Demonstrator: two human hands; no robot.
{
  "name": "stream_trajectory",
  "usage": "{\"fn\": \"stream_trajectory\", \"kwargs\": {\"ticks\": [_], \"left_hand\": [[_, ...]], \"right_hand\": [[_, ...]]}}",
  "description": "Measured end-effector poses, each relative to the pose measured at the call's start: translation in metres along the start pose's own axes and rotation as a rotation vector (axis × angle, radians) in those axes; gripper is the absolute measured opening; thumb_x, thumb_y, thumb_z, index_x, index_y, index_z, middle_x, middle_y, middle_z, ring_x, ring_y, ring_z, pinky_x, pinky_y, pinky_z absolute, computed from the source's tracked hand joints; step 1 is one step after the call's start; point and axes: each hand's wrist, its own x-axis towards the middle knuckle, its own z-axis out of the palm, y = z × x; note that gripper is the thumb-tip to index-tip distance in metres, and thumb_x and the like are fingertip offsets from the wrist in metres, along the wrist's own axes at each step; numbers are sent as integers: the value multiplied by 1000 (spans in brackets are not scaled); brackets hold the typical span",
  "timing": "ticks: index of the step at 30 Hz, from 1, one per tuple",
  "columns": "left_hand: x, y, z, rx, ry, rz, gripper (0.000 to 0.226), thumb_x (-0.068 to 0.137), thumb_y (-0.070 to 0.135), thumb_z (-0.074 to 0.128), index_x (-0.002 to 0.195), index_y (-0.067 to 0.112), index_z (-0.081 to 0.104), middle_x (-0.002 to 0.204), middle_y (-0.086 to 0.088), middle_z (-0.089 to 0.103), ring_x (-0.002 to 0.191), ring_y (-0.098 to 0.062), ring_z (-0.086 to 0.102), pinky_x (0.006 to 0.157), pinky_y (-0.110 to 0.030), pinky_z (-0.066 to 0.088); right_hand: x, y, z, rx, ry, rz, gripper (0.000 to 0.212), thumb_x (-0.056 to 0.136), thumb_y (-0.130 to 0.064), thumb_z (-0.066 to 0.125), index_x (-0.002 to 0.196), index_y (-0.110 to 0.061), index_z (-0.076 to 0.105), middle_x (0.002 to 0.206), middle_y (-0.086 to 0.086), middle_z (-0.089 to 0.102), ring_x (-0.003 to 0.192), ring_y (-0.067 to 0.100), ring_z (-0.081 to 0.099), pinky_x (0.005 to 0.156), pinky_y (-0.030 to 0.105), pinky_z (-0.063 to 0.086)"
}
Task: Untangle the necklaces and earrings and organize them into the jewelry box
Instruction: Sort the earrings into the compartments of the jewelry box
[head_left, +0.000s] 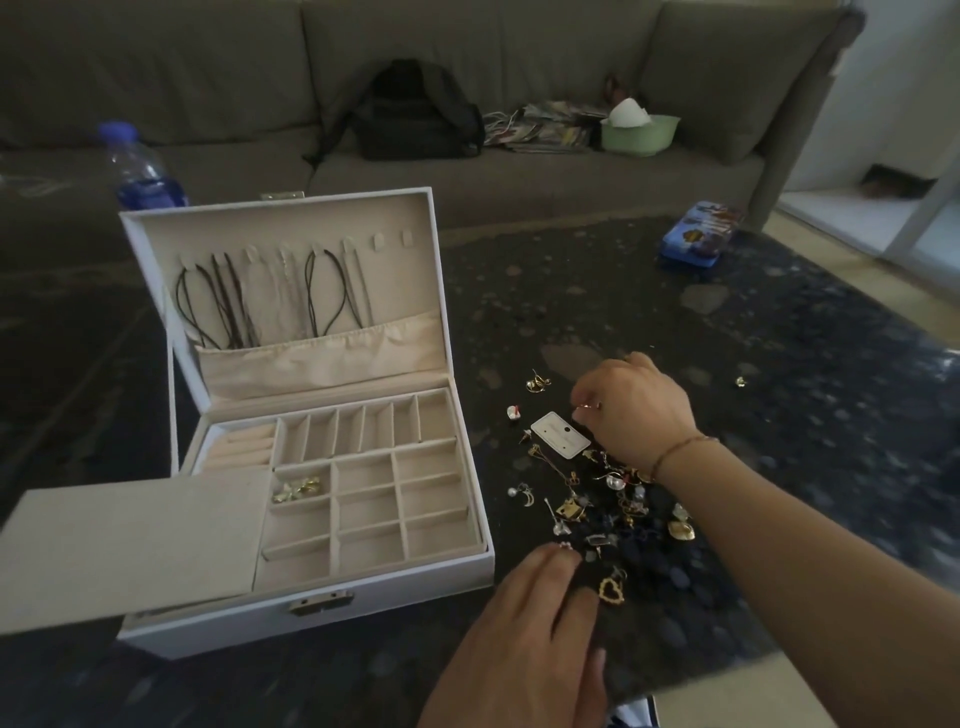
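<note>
Jewelry box (311, 618), white, stood open left of centre on a dark mottled table (675, 291), lid upright. Hung inside that lid: several necklaces (270, 296), cords dropping into a cloth pocket. Held in one tray compartment on the left: a few gold pieces (297, 489); other compartments bare. Swung out over the box's front-left corner: a flat beige flap (130, 545). Behind the box, near the table's far-left edge: a blue-capped water bottle (136, 166).

Further back, across the whole width: a grey sofa (519, 62) with a black backpack (410, 114), magazines (540, 130) and a green bowl (640, 134).

Right of the box, scattered on the table: a pile of earrings (587, 499), a white earring card (561, 434) and a gold heart earring (612, 590) at the near end. Left hand (524, 623) lay flat at the near edge, fingers straight, tips beside the pile, gripping nothing. Right hand (636, 408) hovered over the pile's far end, fingertips pinched on a small gold earring (587, 406).

Far right: one stray earring (740, 382) well apart from the pile, a blue tin (698, 235) near the far corner, then bare tabletop out to the right edge and pale floor beyond.
</note>
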Motion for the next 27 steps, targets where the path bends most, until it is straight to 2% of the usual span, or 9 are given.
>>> {"fn": "stream_trajectory", "kwargs": {"ticks": [2,4,6,8,11,16,20,24,27], "left_hand": [[-1,0,-3,-30,30,9,34,85,43,52,110,26,66,134,2,56,128,-14,55,88,-25,57],[-3,0,-4,-95,108,35,28,85,39,57,109,27,65,136,5,54,131,-10,51,95,-24,53],[-3,4,-7,-241,236,-5,23,85,36,63,106,30,65,132,12,55,129,-3,49,102,-19,45],[6,14,-14,-435,355,-137,22,85,40,63,106,33,67,125,20,57,122,4,53,101,-12,41],[27,26,-13,-594,311,-299,32,85,47,54,112,34,66,125,24,54,123,6,50,102,-14,39],[34,20,5,-388,172,-170,35,86,44,49,114,31,64,131,25,44,125,8,43,104,-9,36],[31,11,12,-316,191,-80,25,88,28,52,108,25,67,128,13,50,124,1,47,102,-14,42],[31,10,12,-301,250,-86,20,88,18,57,104,20,69,123,11,53,119,-2,50,100,-10,38],[31,12,14,-274,247,-122,25,83,9,71,105,20,69,124,9,53,119,-4,50,101,-13,39]], "right_hand": [[-5,4,-4,68,16,15,11,92,-33,62,99,-33,70,102,-11,66,115,19,49,82,30,44],[-14,7,-12,253,69,60,7,90,-29,64,92,-31,70,92,-11,68,102,13,57,82,28,49],[-32,5,-24,600,119,120,8,88,-23,69,83,-30,71,79,-11,68,77,5,61,67,16,48],[-54,2,-30,768,80,142,12,87,-19,70,80,-30,70,73,-11,67,62,2,58,55,9,43],[-71,9,-21,497,55,119,17,88,-22,67,80,-36,64,75,-20,61,68,-5,55,58,10,37],[-75,36,-21,551,125,293,14,88,-23,68,83,-36,66,84,-20,63,74,-7,52,60,8,34],[-72,52,-26,477,54,298,16,86,-26,70,84,-41,63,83,-18,58,75,-1,51,69,20,38],[-70,48,-22,328,10,140,14,84,-33,70,95,-41,66,97,-19,57,94,9,53,80,26,44],[-65,33,-17,272,29,17,27,84,-39,68,110,-38,66,113,-21,56,110,11,46,90,31,46]]}}
